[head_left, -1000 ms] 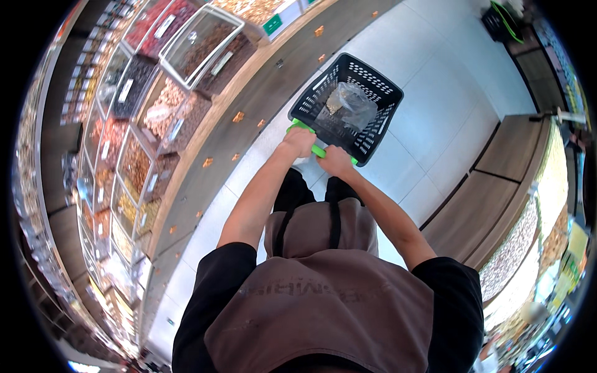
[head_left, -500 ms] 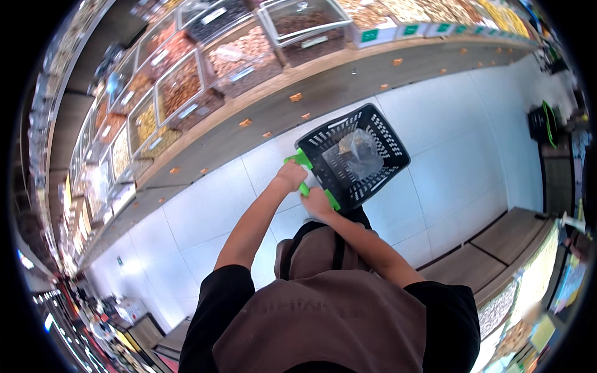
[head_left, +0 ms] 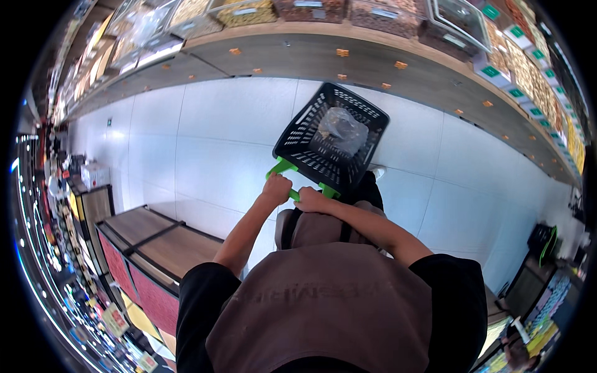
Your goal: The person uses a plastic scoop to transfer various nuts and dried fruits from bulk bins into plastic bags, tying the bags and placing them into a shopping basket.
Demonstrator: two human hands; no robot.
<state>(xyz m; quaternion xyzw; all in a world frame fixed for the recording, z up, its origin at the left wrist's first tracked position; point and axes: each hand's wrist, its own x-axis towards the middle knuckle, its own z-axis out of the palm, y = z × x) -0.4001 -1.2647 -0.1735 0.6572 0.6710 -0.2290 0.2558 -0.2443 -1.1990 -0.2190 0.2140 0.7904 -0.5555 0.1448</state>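
A black shopping basket (head_left: 297,138) with slotted walls stands out in front of me, tilted toward the upper right. Both my hands are wrapped round its green handle (head_left: 293,194). My left hand (head_left: 277,189) grips the left part, and my right hand (head_left: 312,200) closes on it farther right, close to my body. Inside the basket lies a clear plastic bag (head_left: 346,129) with something small and brownish in it, too unclear to name. Whether the basket rests on the floor cannot be made out.
A long counter (head_left: 273,51) curves across the far side, topped with clear bins (head_left: 379,17) of dried goods. At the left stands a low wooden display unit (head_left: 168,239). Another black basket (head_left: 542,239) sits at the far right, above pale floor tiles (head_left: 217,130).
My body and view have turned left. The counter now runs across the top, the display unit has come in at the left, and the basket now leans the other way. Both hands keep their grip.
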